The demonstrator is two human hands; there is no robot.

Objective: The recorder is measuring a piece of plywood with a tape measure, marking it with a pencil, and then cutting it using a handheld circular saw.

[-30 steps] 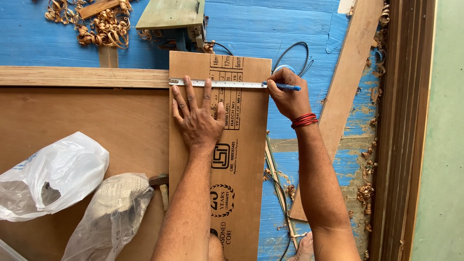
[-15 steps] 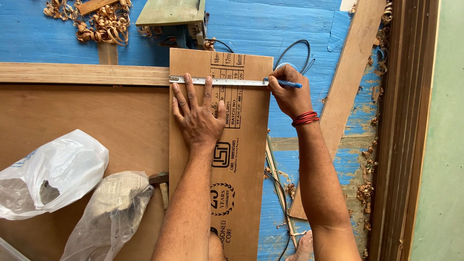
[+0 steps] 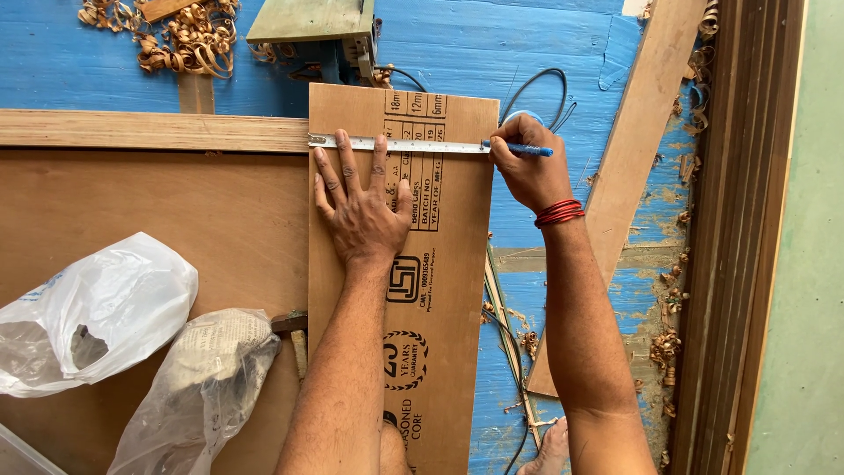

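Note:
A long plywood strip point(image 3: 440, 290) with printed stamps lies lengthwise in front of me. Across its far end rests a metal ruler point(image 3: 431, 146). My left hand point(image 3: 360, 207) lies flat on the strip, fingers spread, fingertips pressing the ruler's left part. My right hand point(image 3: 527, 167) grips a blue pen point(image 3: 527, 149) at the ruler's right end, at the strip's right edge. A red thread band circles my right wrist.
A large plywood sheet point(image 3: 132, 220) lies left under a wooden batten point(image 3: 149, 130). Two plastic bags point(image 3: 88, 308) point(image 3: 207, 387) sit at lower left, a hammer point(image 3: 294, 330) beside them. Wood shavings point(image 3: 189, 40), a green machine point(image 3: 316, 22), a cable point(image 3: 541, 92), a slanted plank point(image 3: 633, 158), a door frame point(image 3: 738, 237).
My right hand and the pen have shifted very slightly at the ruler's right end. The left hand stays pressed on the strip and ruler.

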